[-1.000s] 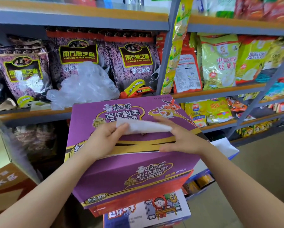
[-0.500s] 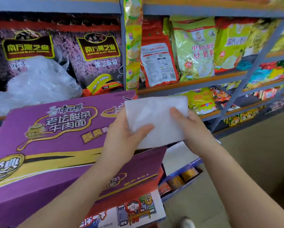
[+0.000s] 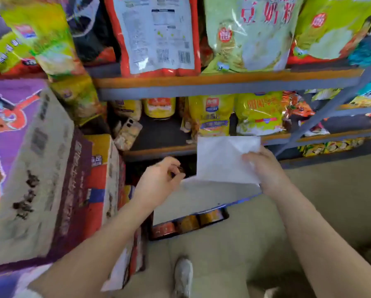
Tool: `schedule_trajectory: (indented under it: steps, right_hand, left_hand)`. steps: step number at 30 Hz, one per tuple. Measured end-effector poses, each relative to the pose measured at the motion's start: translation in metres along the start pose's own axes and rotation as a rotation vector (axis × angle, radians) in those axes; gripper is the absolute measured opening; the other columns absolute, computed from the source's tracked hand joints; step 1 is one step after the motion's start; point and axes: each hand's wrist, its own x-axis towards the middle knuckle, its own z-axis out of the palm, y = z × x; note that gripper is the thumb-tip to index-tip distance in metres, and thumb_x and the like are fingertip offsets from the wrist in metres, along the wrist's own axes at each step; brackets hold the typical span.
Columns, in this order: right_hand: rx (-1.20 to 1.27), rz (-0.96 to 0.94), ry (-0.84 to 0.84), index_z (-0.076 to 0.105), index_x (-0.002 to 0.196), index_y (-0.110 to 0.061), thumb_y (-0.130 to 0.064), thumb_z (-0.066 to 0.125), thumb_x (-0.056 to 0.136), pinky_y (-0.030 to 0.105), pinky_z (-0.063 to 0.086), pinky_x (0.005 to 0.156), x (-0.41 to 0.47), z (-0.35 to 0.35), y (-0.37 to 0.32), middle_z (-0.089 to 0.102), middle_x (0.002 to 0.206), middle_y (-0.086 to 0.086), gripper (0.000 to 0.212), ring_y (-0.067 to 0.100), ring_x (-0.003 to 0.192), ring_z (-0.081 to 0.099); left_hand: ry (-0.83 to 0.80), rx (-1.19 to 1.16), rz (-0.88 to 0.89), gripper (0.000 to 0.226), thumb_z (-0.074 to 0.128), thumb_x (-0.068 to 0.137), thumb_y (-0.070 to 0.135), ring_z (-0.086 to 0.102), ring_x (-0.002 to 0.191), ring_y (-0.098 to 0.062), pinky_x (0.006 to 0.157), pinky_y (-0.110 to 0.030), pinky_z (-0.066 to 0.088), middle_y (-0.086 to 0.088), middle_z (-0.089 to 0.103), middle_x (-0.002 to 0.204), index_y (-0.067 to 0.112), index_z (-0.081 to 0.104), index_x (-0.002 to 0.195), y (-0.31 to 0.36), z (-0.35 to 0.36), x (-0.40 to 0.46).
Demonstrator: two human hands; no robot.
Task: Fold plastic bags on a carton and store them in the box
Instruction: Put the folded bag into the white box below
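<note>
Right hand [image 3: 266,168]: my fingers pinch the right edge of the folded plastic bag [image 3: 222,159], thumb side hidden behind it.
Left hand [image 3: 160,179]: fingers loosely curled with the tips drawn together, holding nothing that I can make out, just beside the bag's lower left corner but apart from it.
Bag position: held up in the air in front of the lower shelf [image 3: 223,82], over a pale flap [image 3: 201,196] that I take to be the box's open lid (too blurred to be sure).
Handling: I judge it very light, thin and limp, and slippery between layers, so the fold could spring open if I let it dangle.
Where to hold: best pinched across the folded edges, with my free hand supporting the far corner.
Carton [image 3: 25,168]: purple one sits to my left, well apart from the bag.
Further out: packets of food [image 3: 158,35] crowd the shelves, cans [image 3: 188,223] sit low under the flap, and my shoe [image 3: 183,274] shows on the floor.
</note>
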Motion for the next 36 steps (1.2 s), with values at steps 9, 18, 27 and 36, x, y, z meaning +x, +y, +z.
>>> schedule_trajectory:
  steps: [9,18,27,36]
  right_hand:
    - [-0.346,0.448,-0.204,0.064,0.098,-0.005,-0.007,0.062,0.087,0.023,0.041,0.065,0.180,0.015,0.201,0.063,0.093,0.032,0.012,0.024,0.070,0.049]
    - [-0.547,0.635,-0.360,0.056,0.116,-0.001,-0.016,0.056,0.091,0.048,0.046,0.093,0.246,0.064,0.350,0.061,0.115,0.020,0.029,0.037,0.103,0.058]
    - [-0.903,0.530,-0.293,0.061,0.100,0.004,-0.024,0.049,0.093,0.038,0.048,0.084,0.272,0.060,0.351,0.065,0.102,0.019,0.031,0.033,0.093,0.061]
    - [-0.548,0.243,-0.510,0.058,0.084,-0.012,-0.020,0.052,0.093,0.023,0.037,0.058,0.168,0.063,0.153,0.056,0.071,0.002,0.014,0.013,0.058,0.048]
  left_hand:
    - [-0.051,0.084,-0.084,0.046,0.036,0.071,0.045,0.057,0.072,-0.010,0.062,-0.023,0.043,-0.006,0.068,0.082,0.016,0.063,0.095,-0.163,0.134,0.081]
    - [0.082,0.295,-0.012,0.034,0.045,0.079,0.034,0.059,0.069,-0.020,0.056,-0.034,0.053,-0.002,0.063,0.085,0.012,0.063,0.097,-0.220,0.190,0.092]
    - [0.114,0.173,0.067,0.032,0.044,0.082,0.027,0.058,0.063,-0.015,0.054,-0.033,0.052,0.003,0.061,0.085,0.008,0.065,0.097,-0.201,0.172,0.087]
    - [0.179,0.192,0.015,0.041,0.039,0.082,0.037,0.058,0.064,-0.015,0.059,-0.035,0.053,0.006,0.058,0.084,0.012,0.065,0.102,-0.108,0.083,0.057]
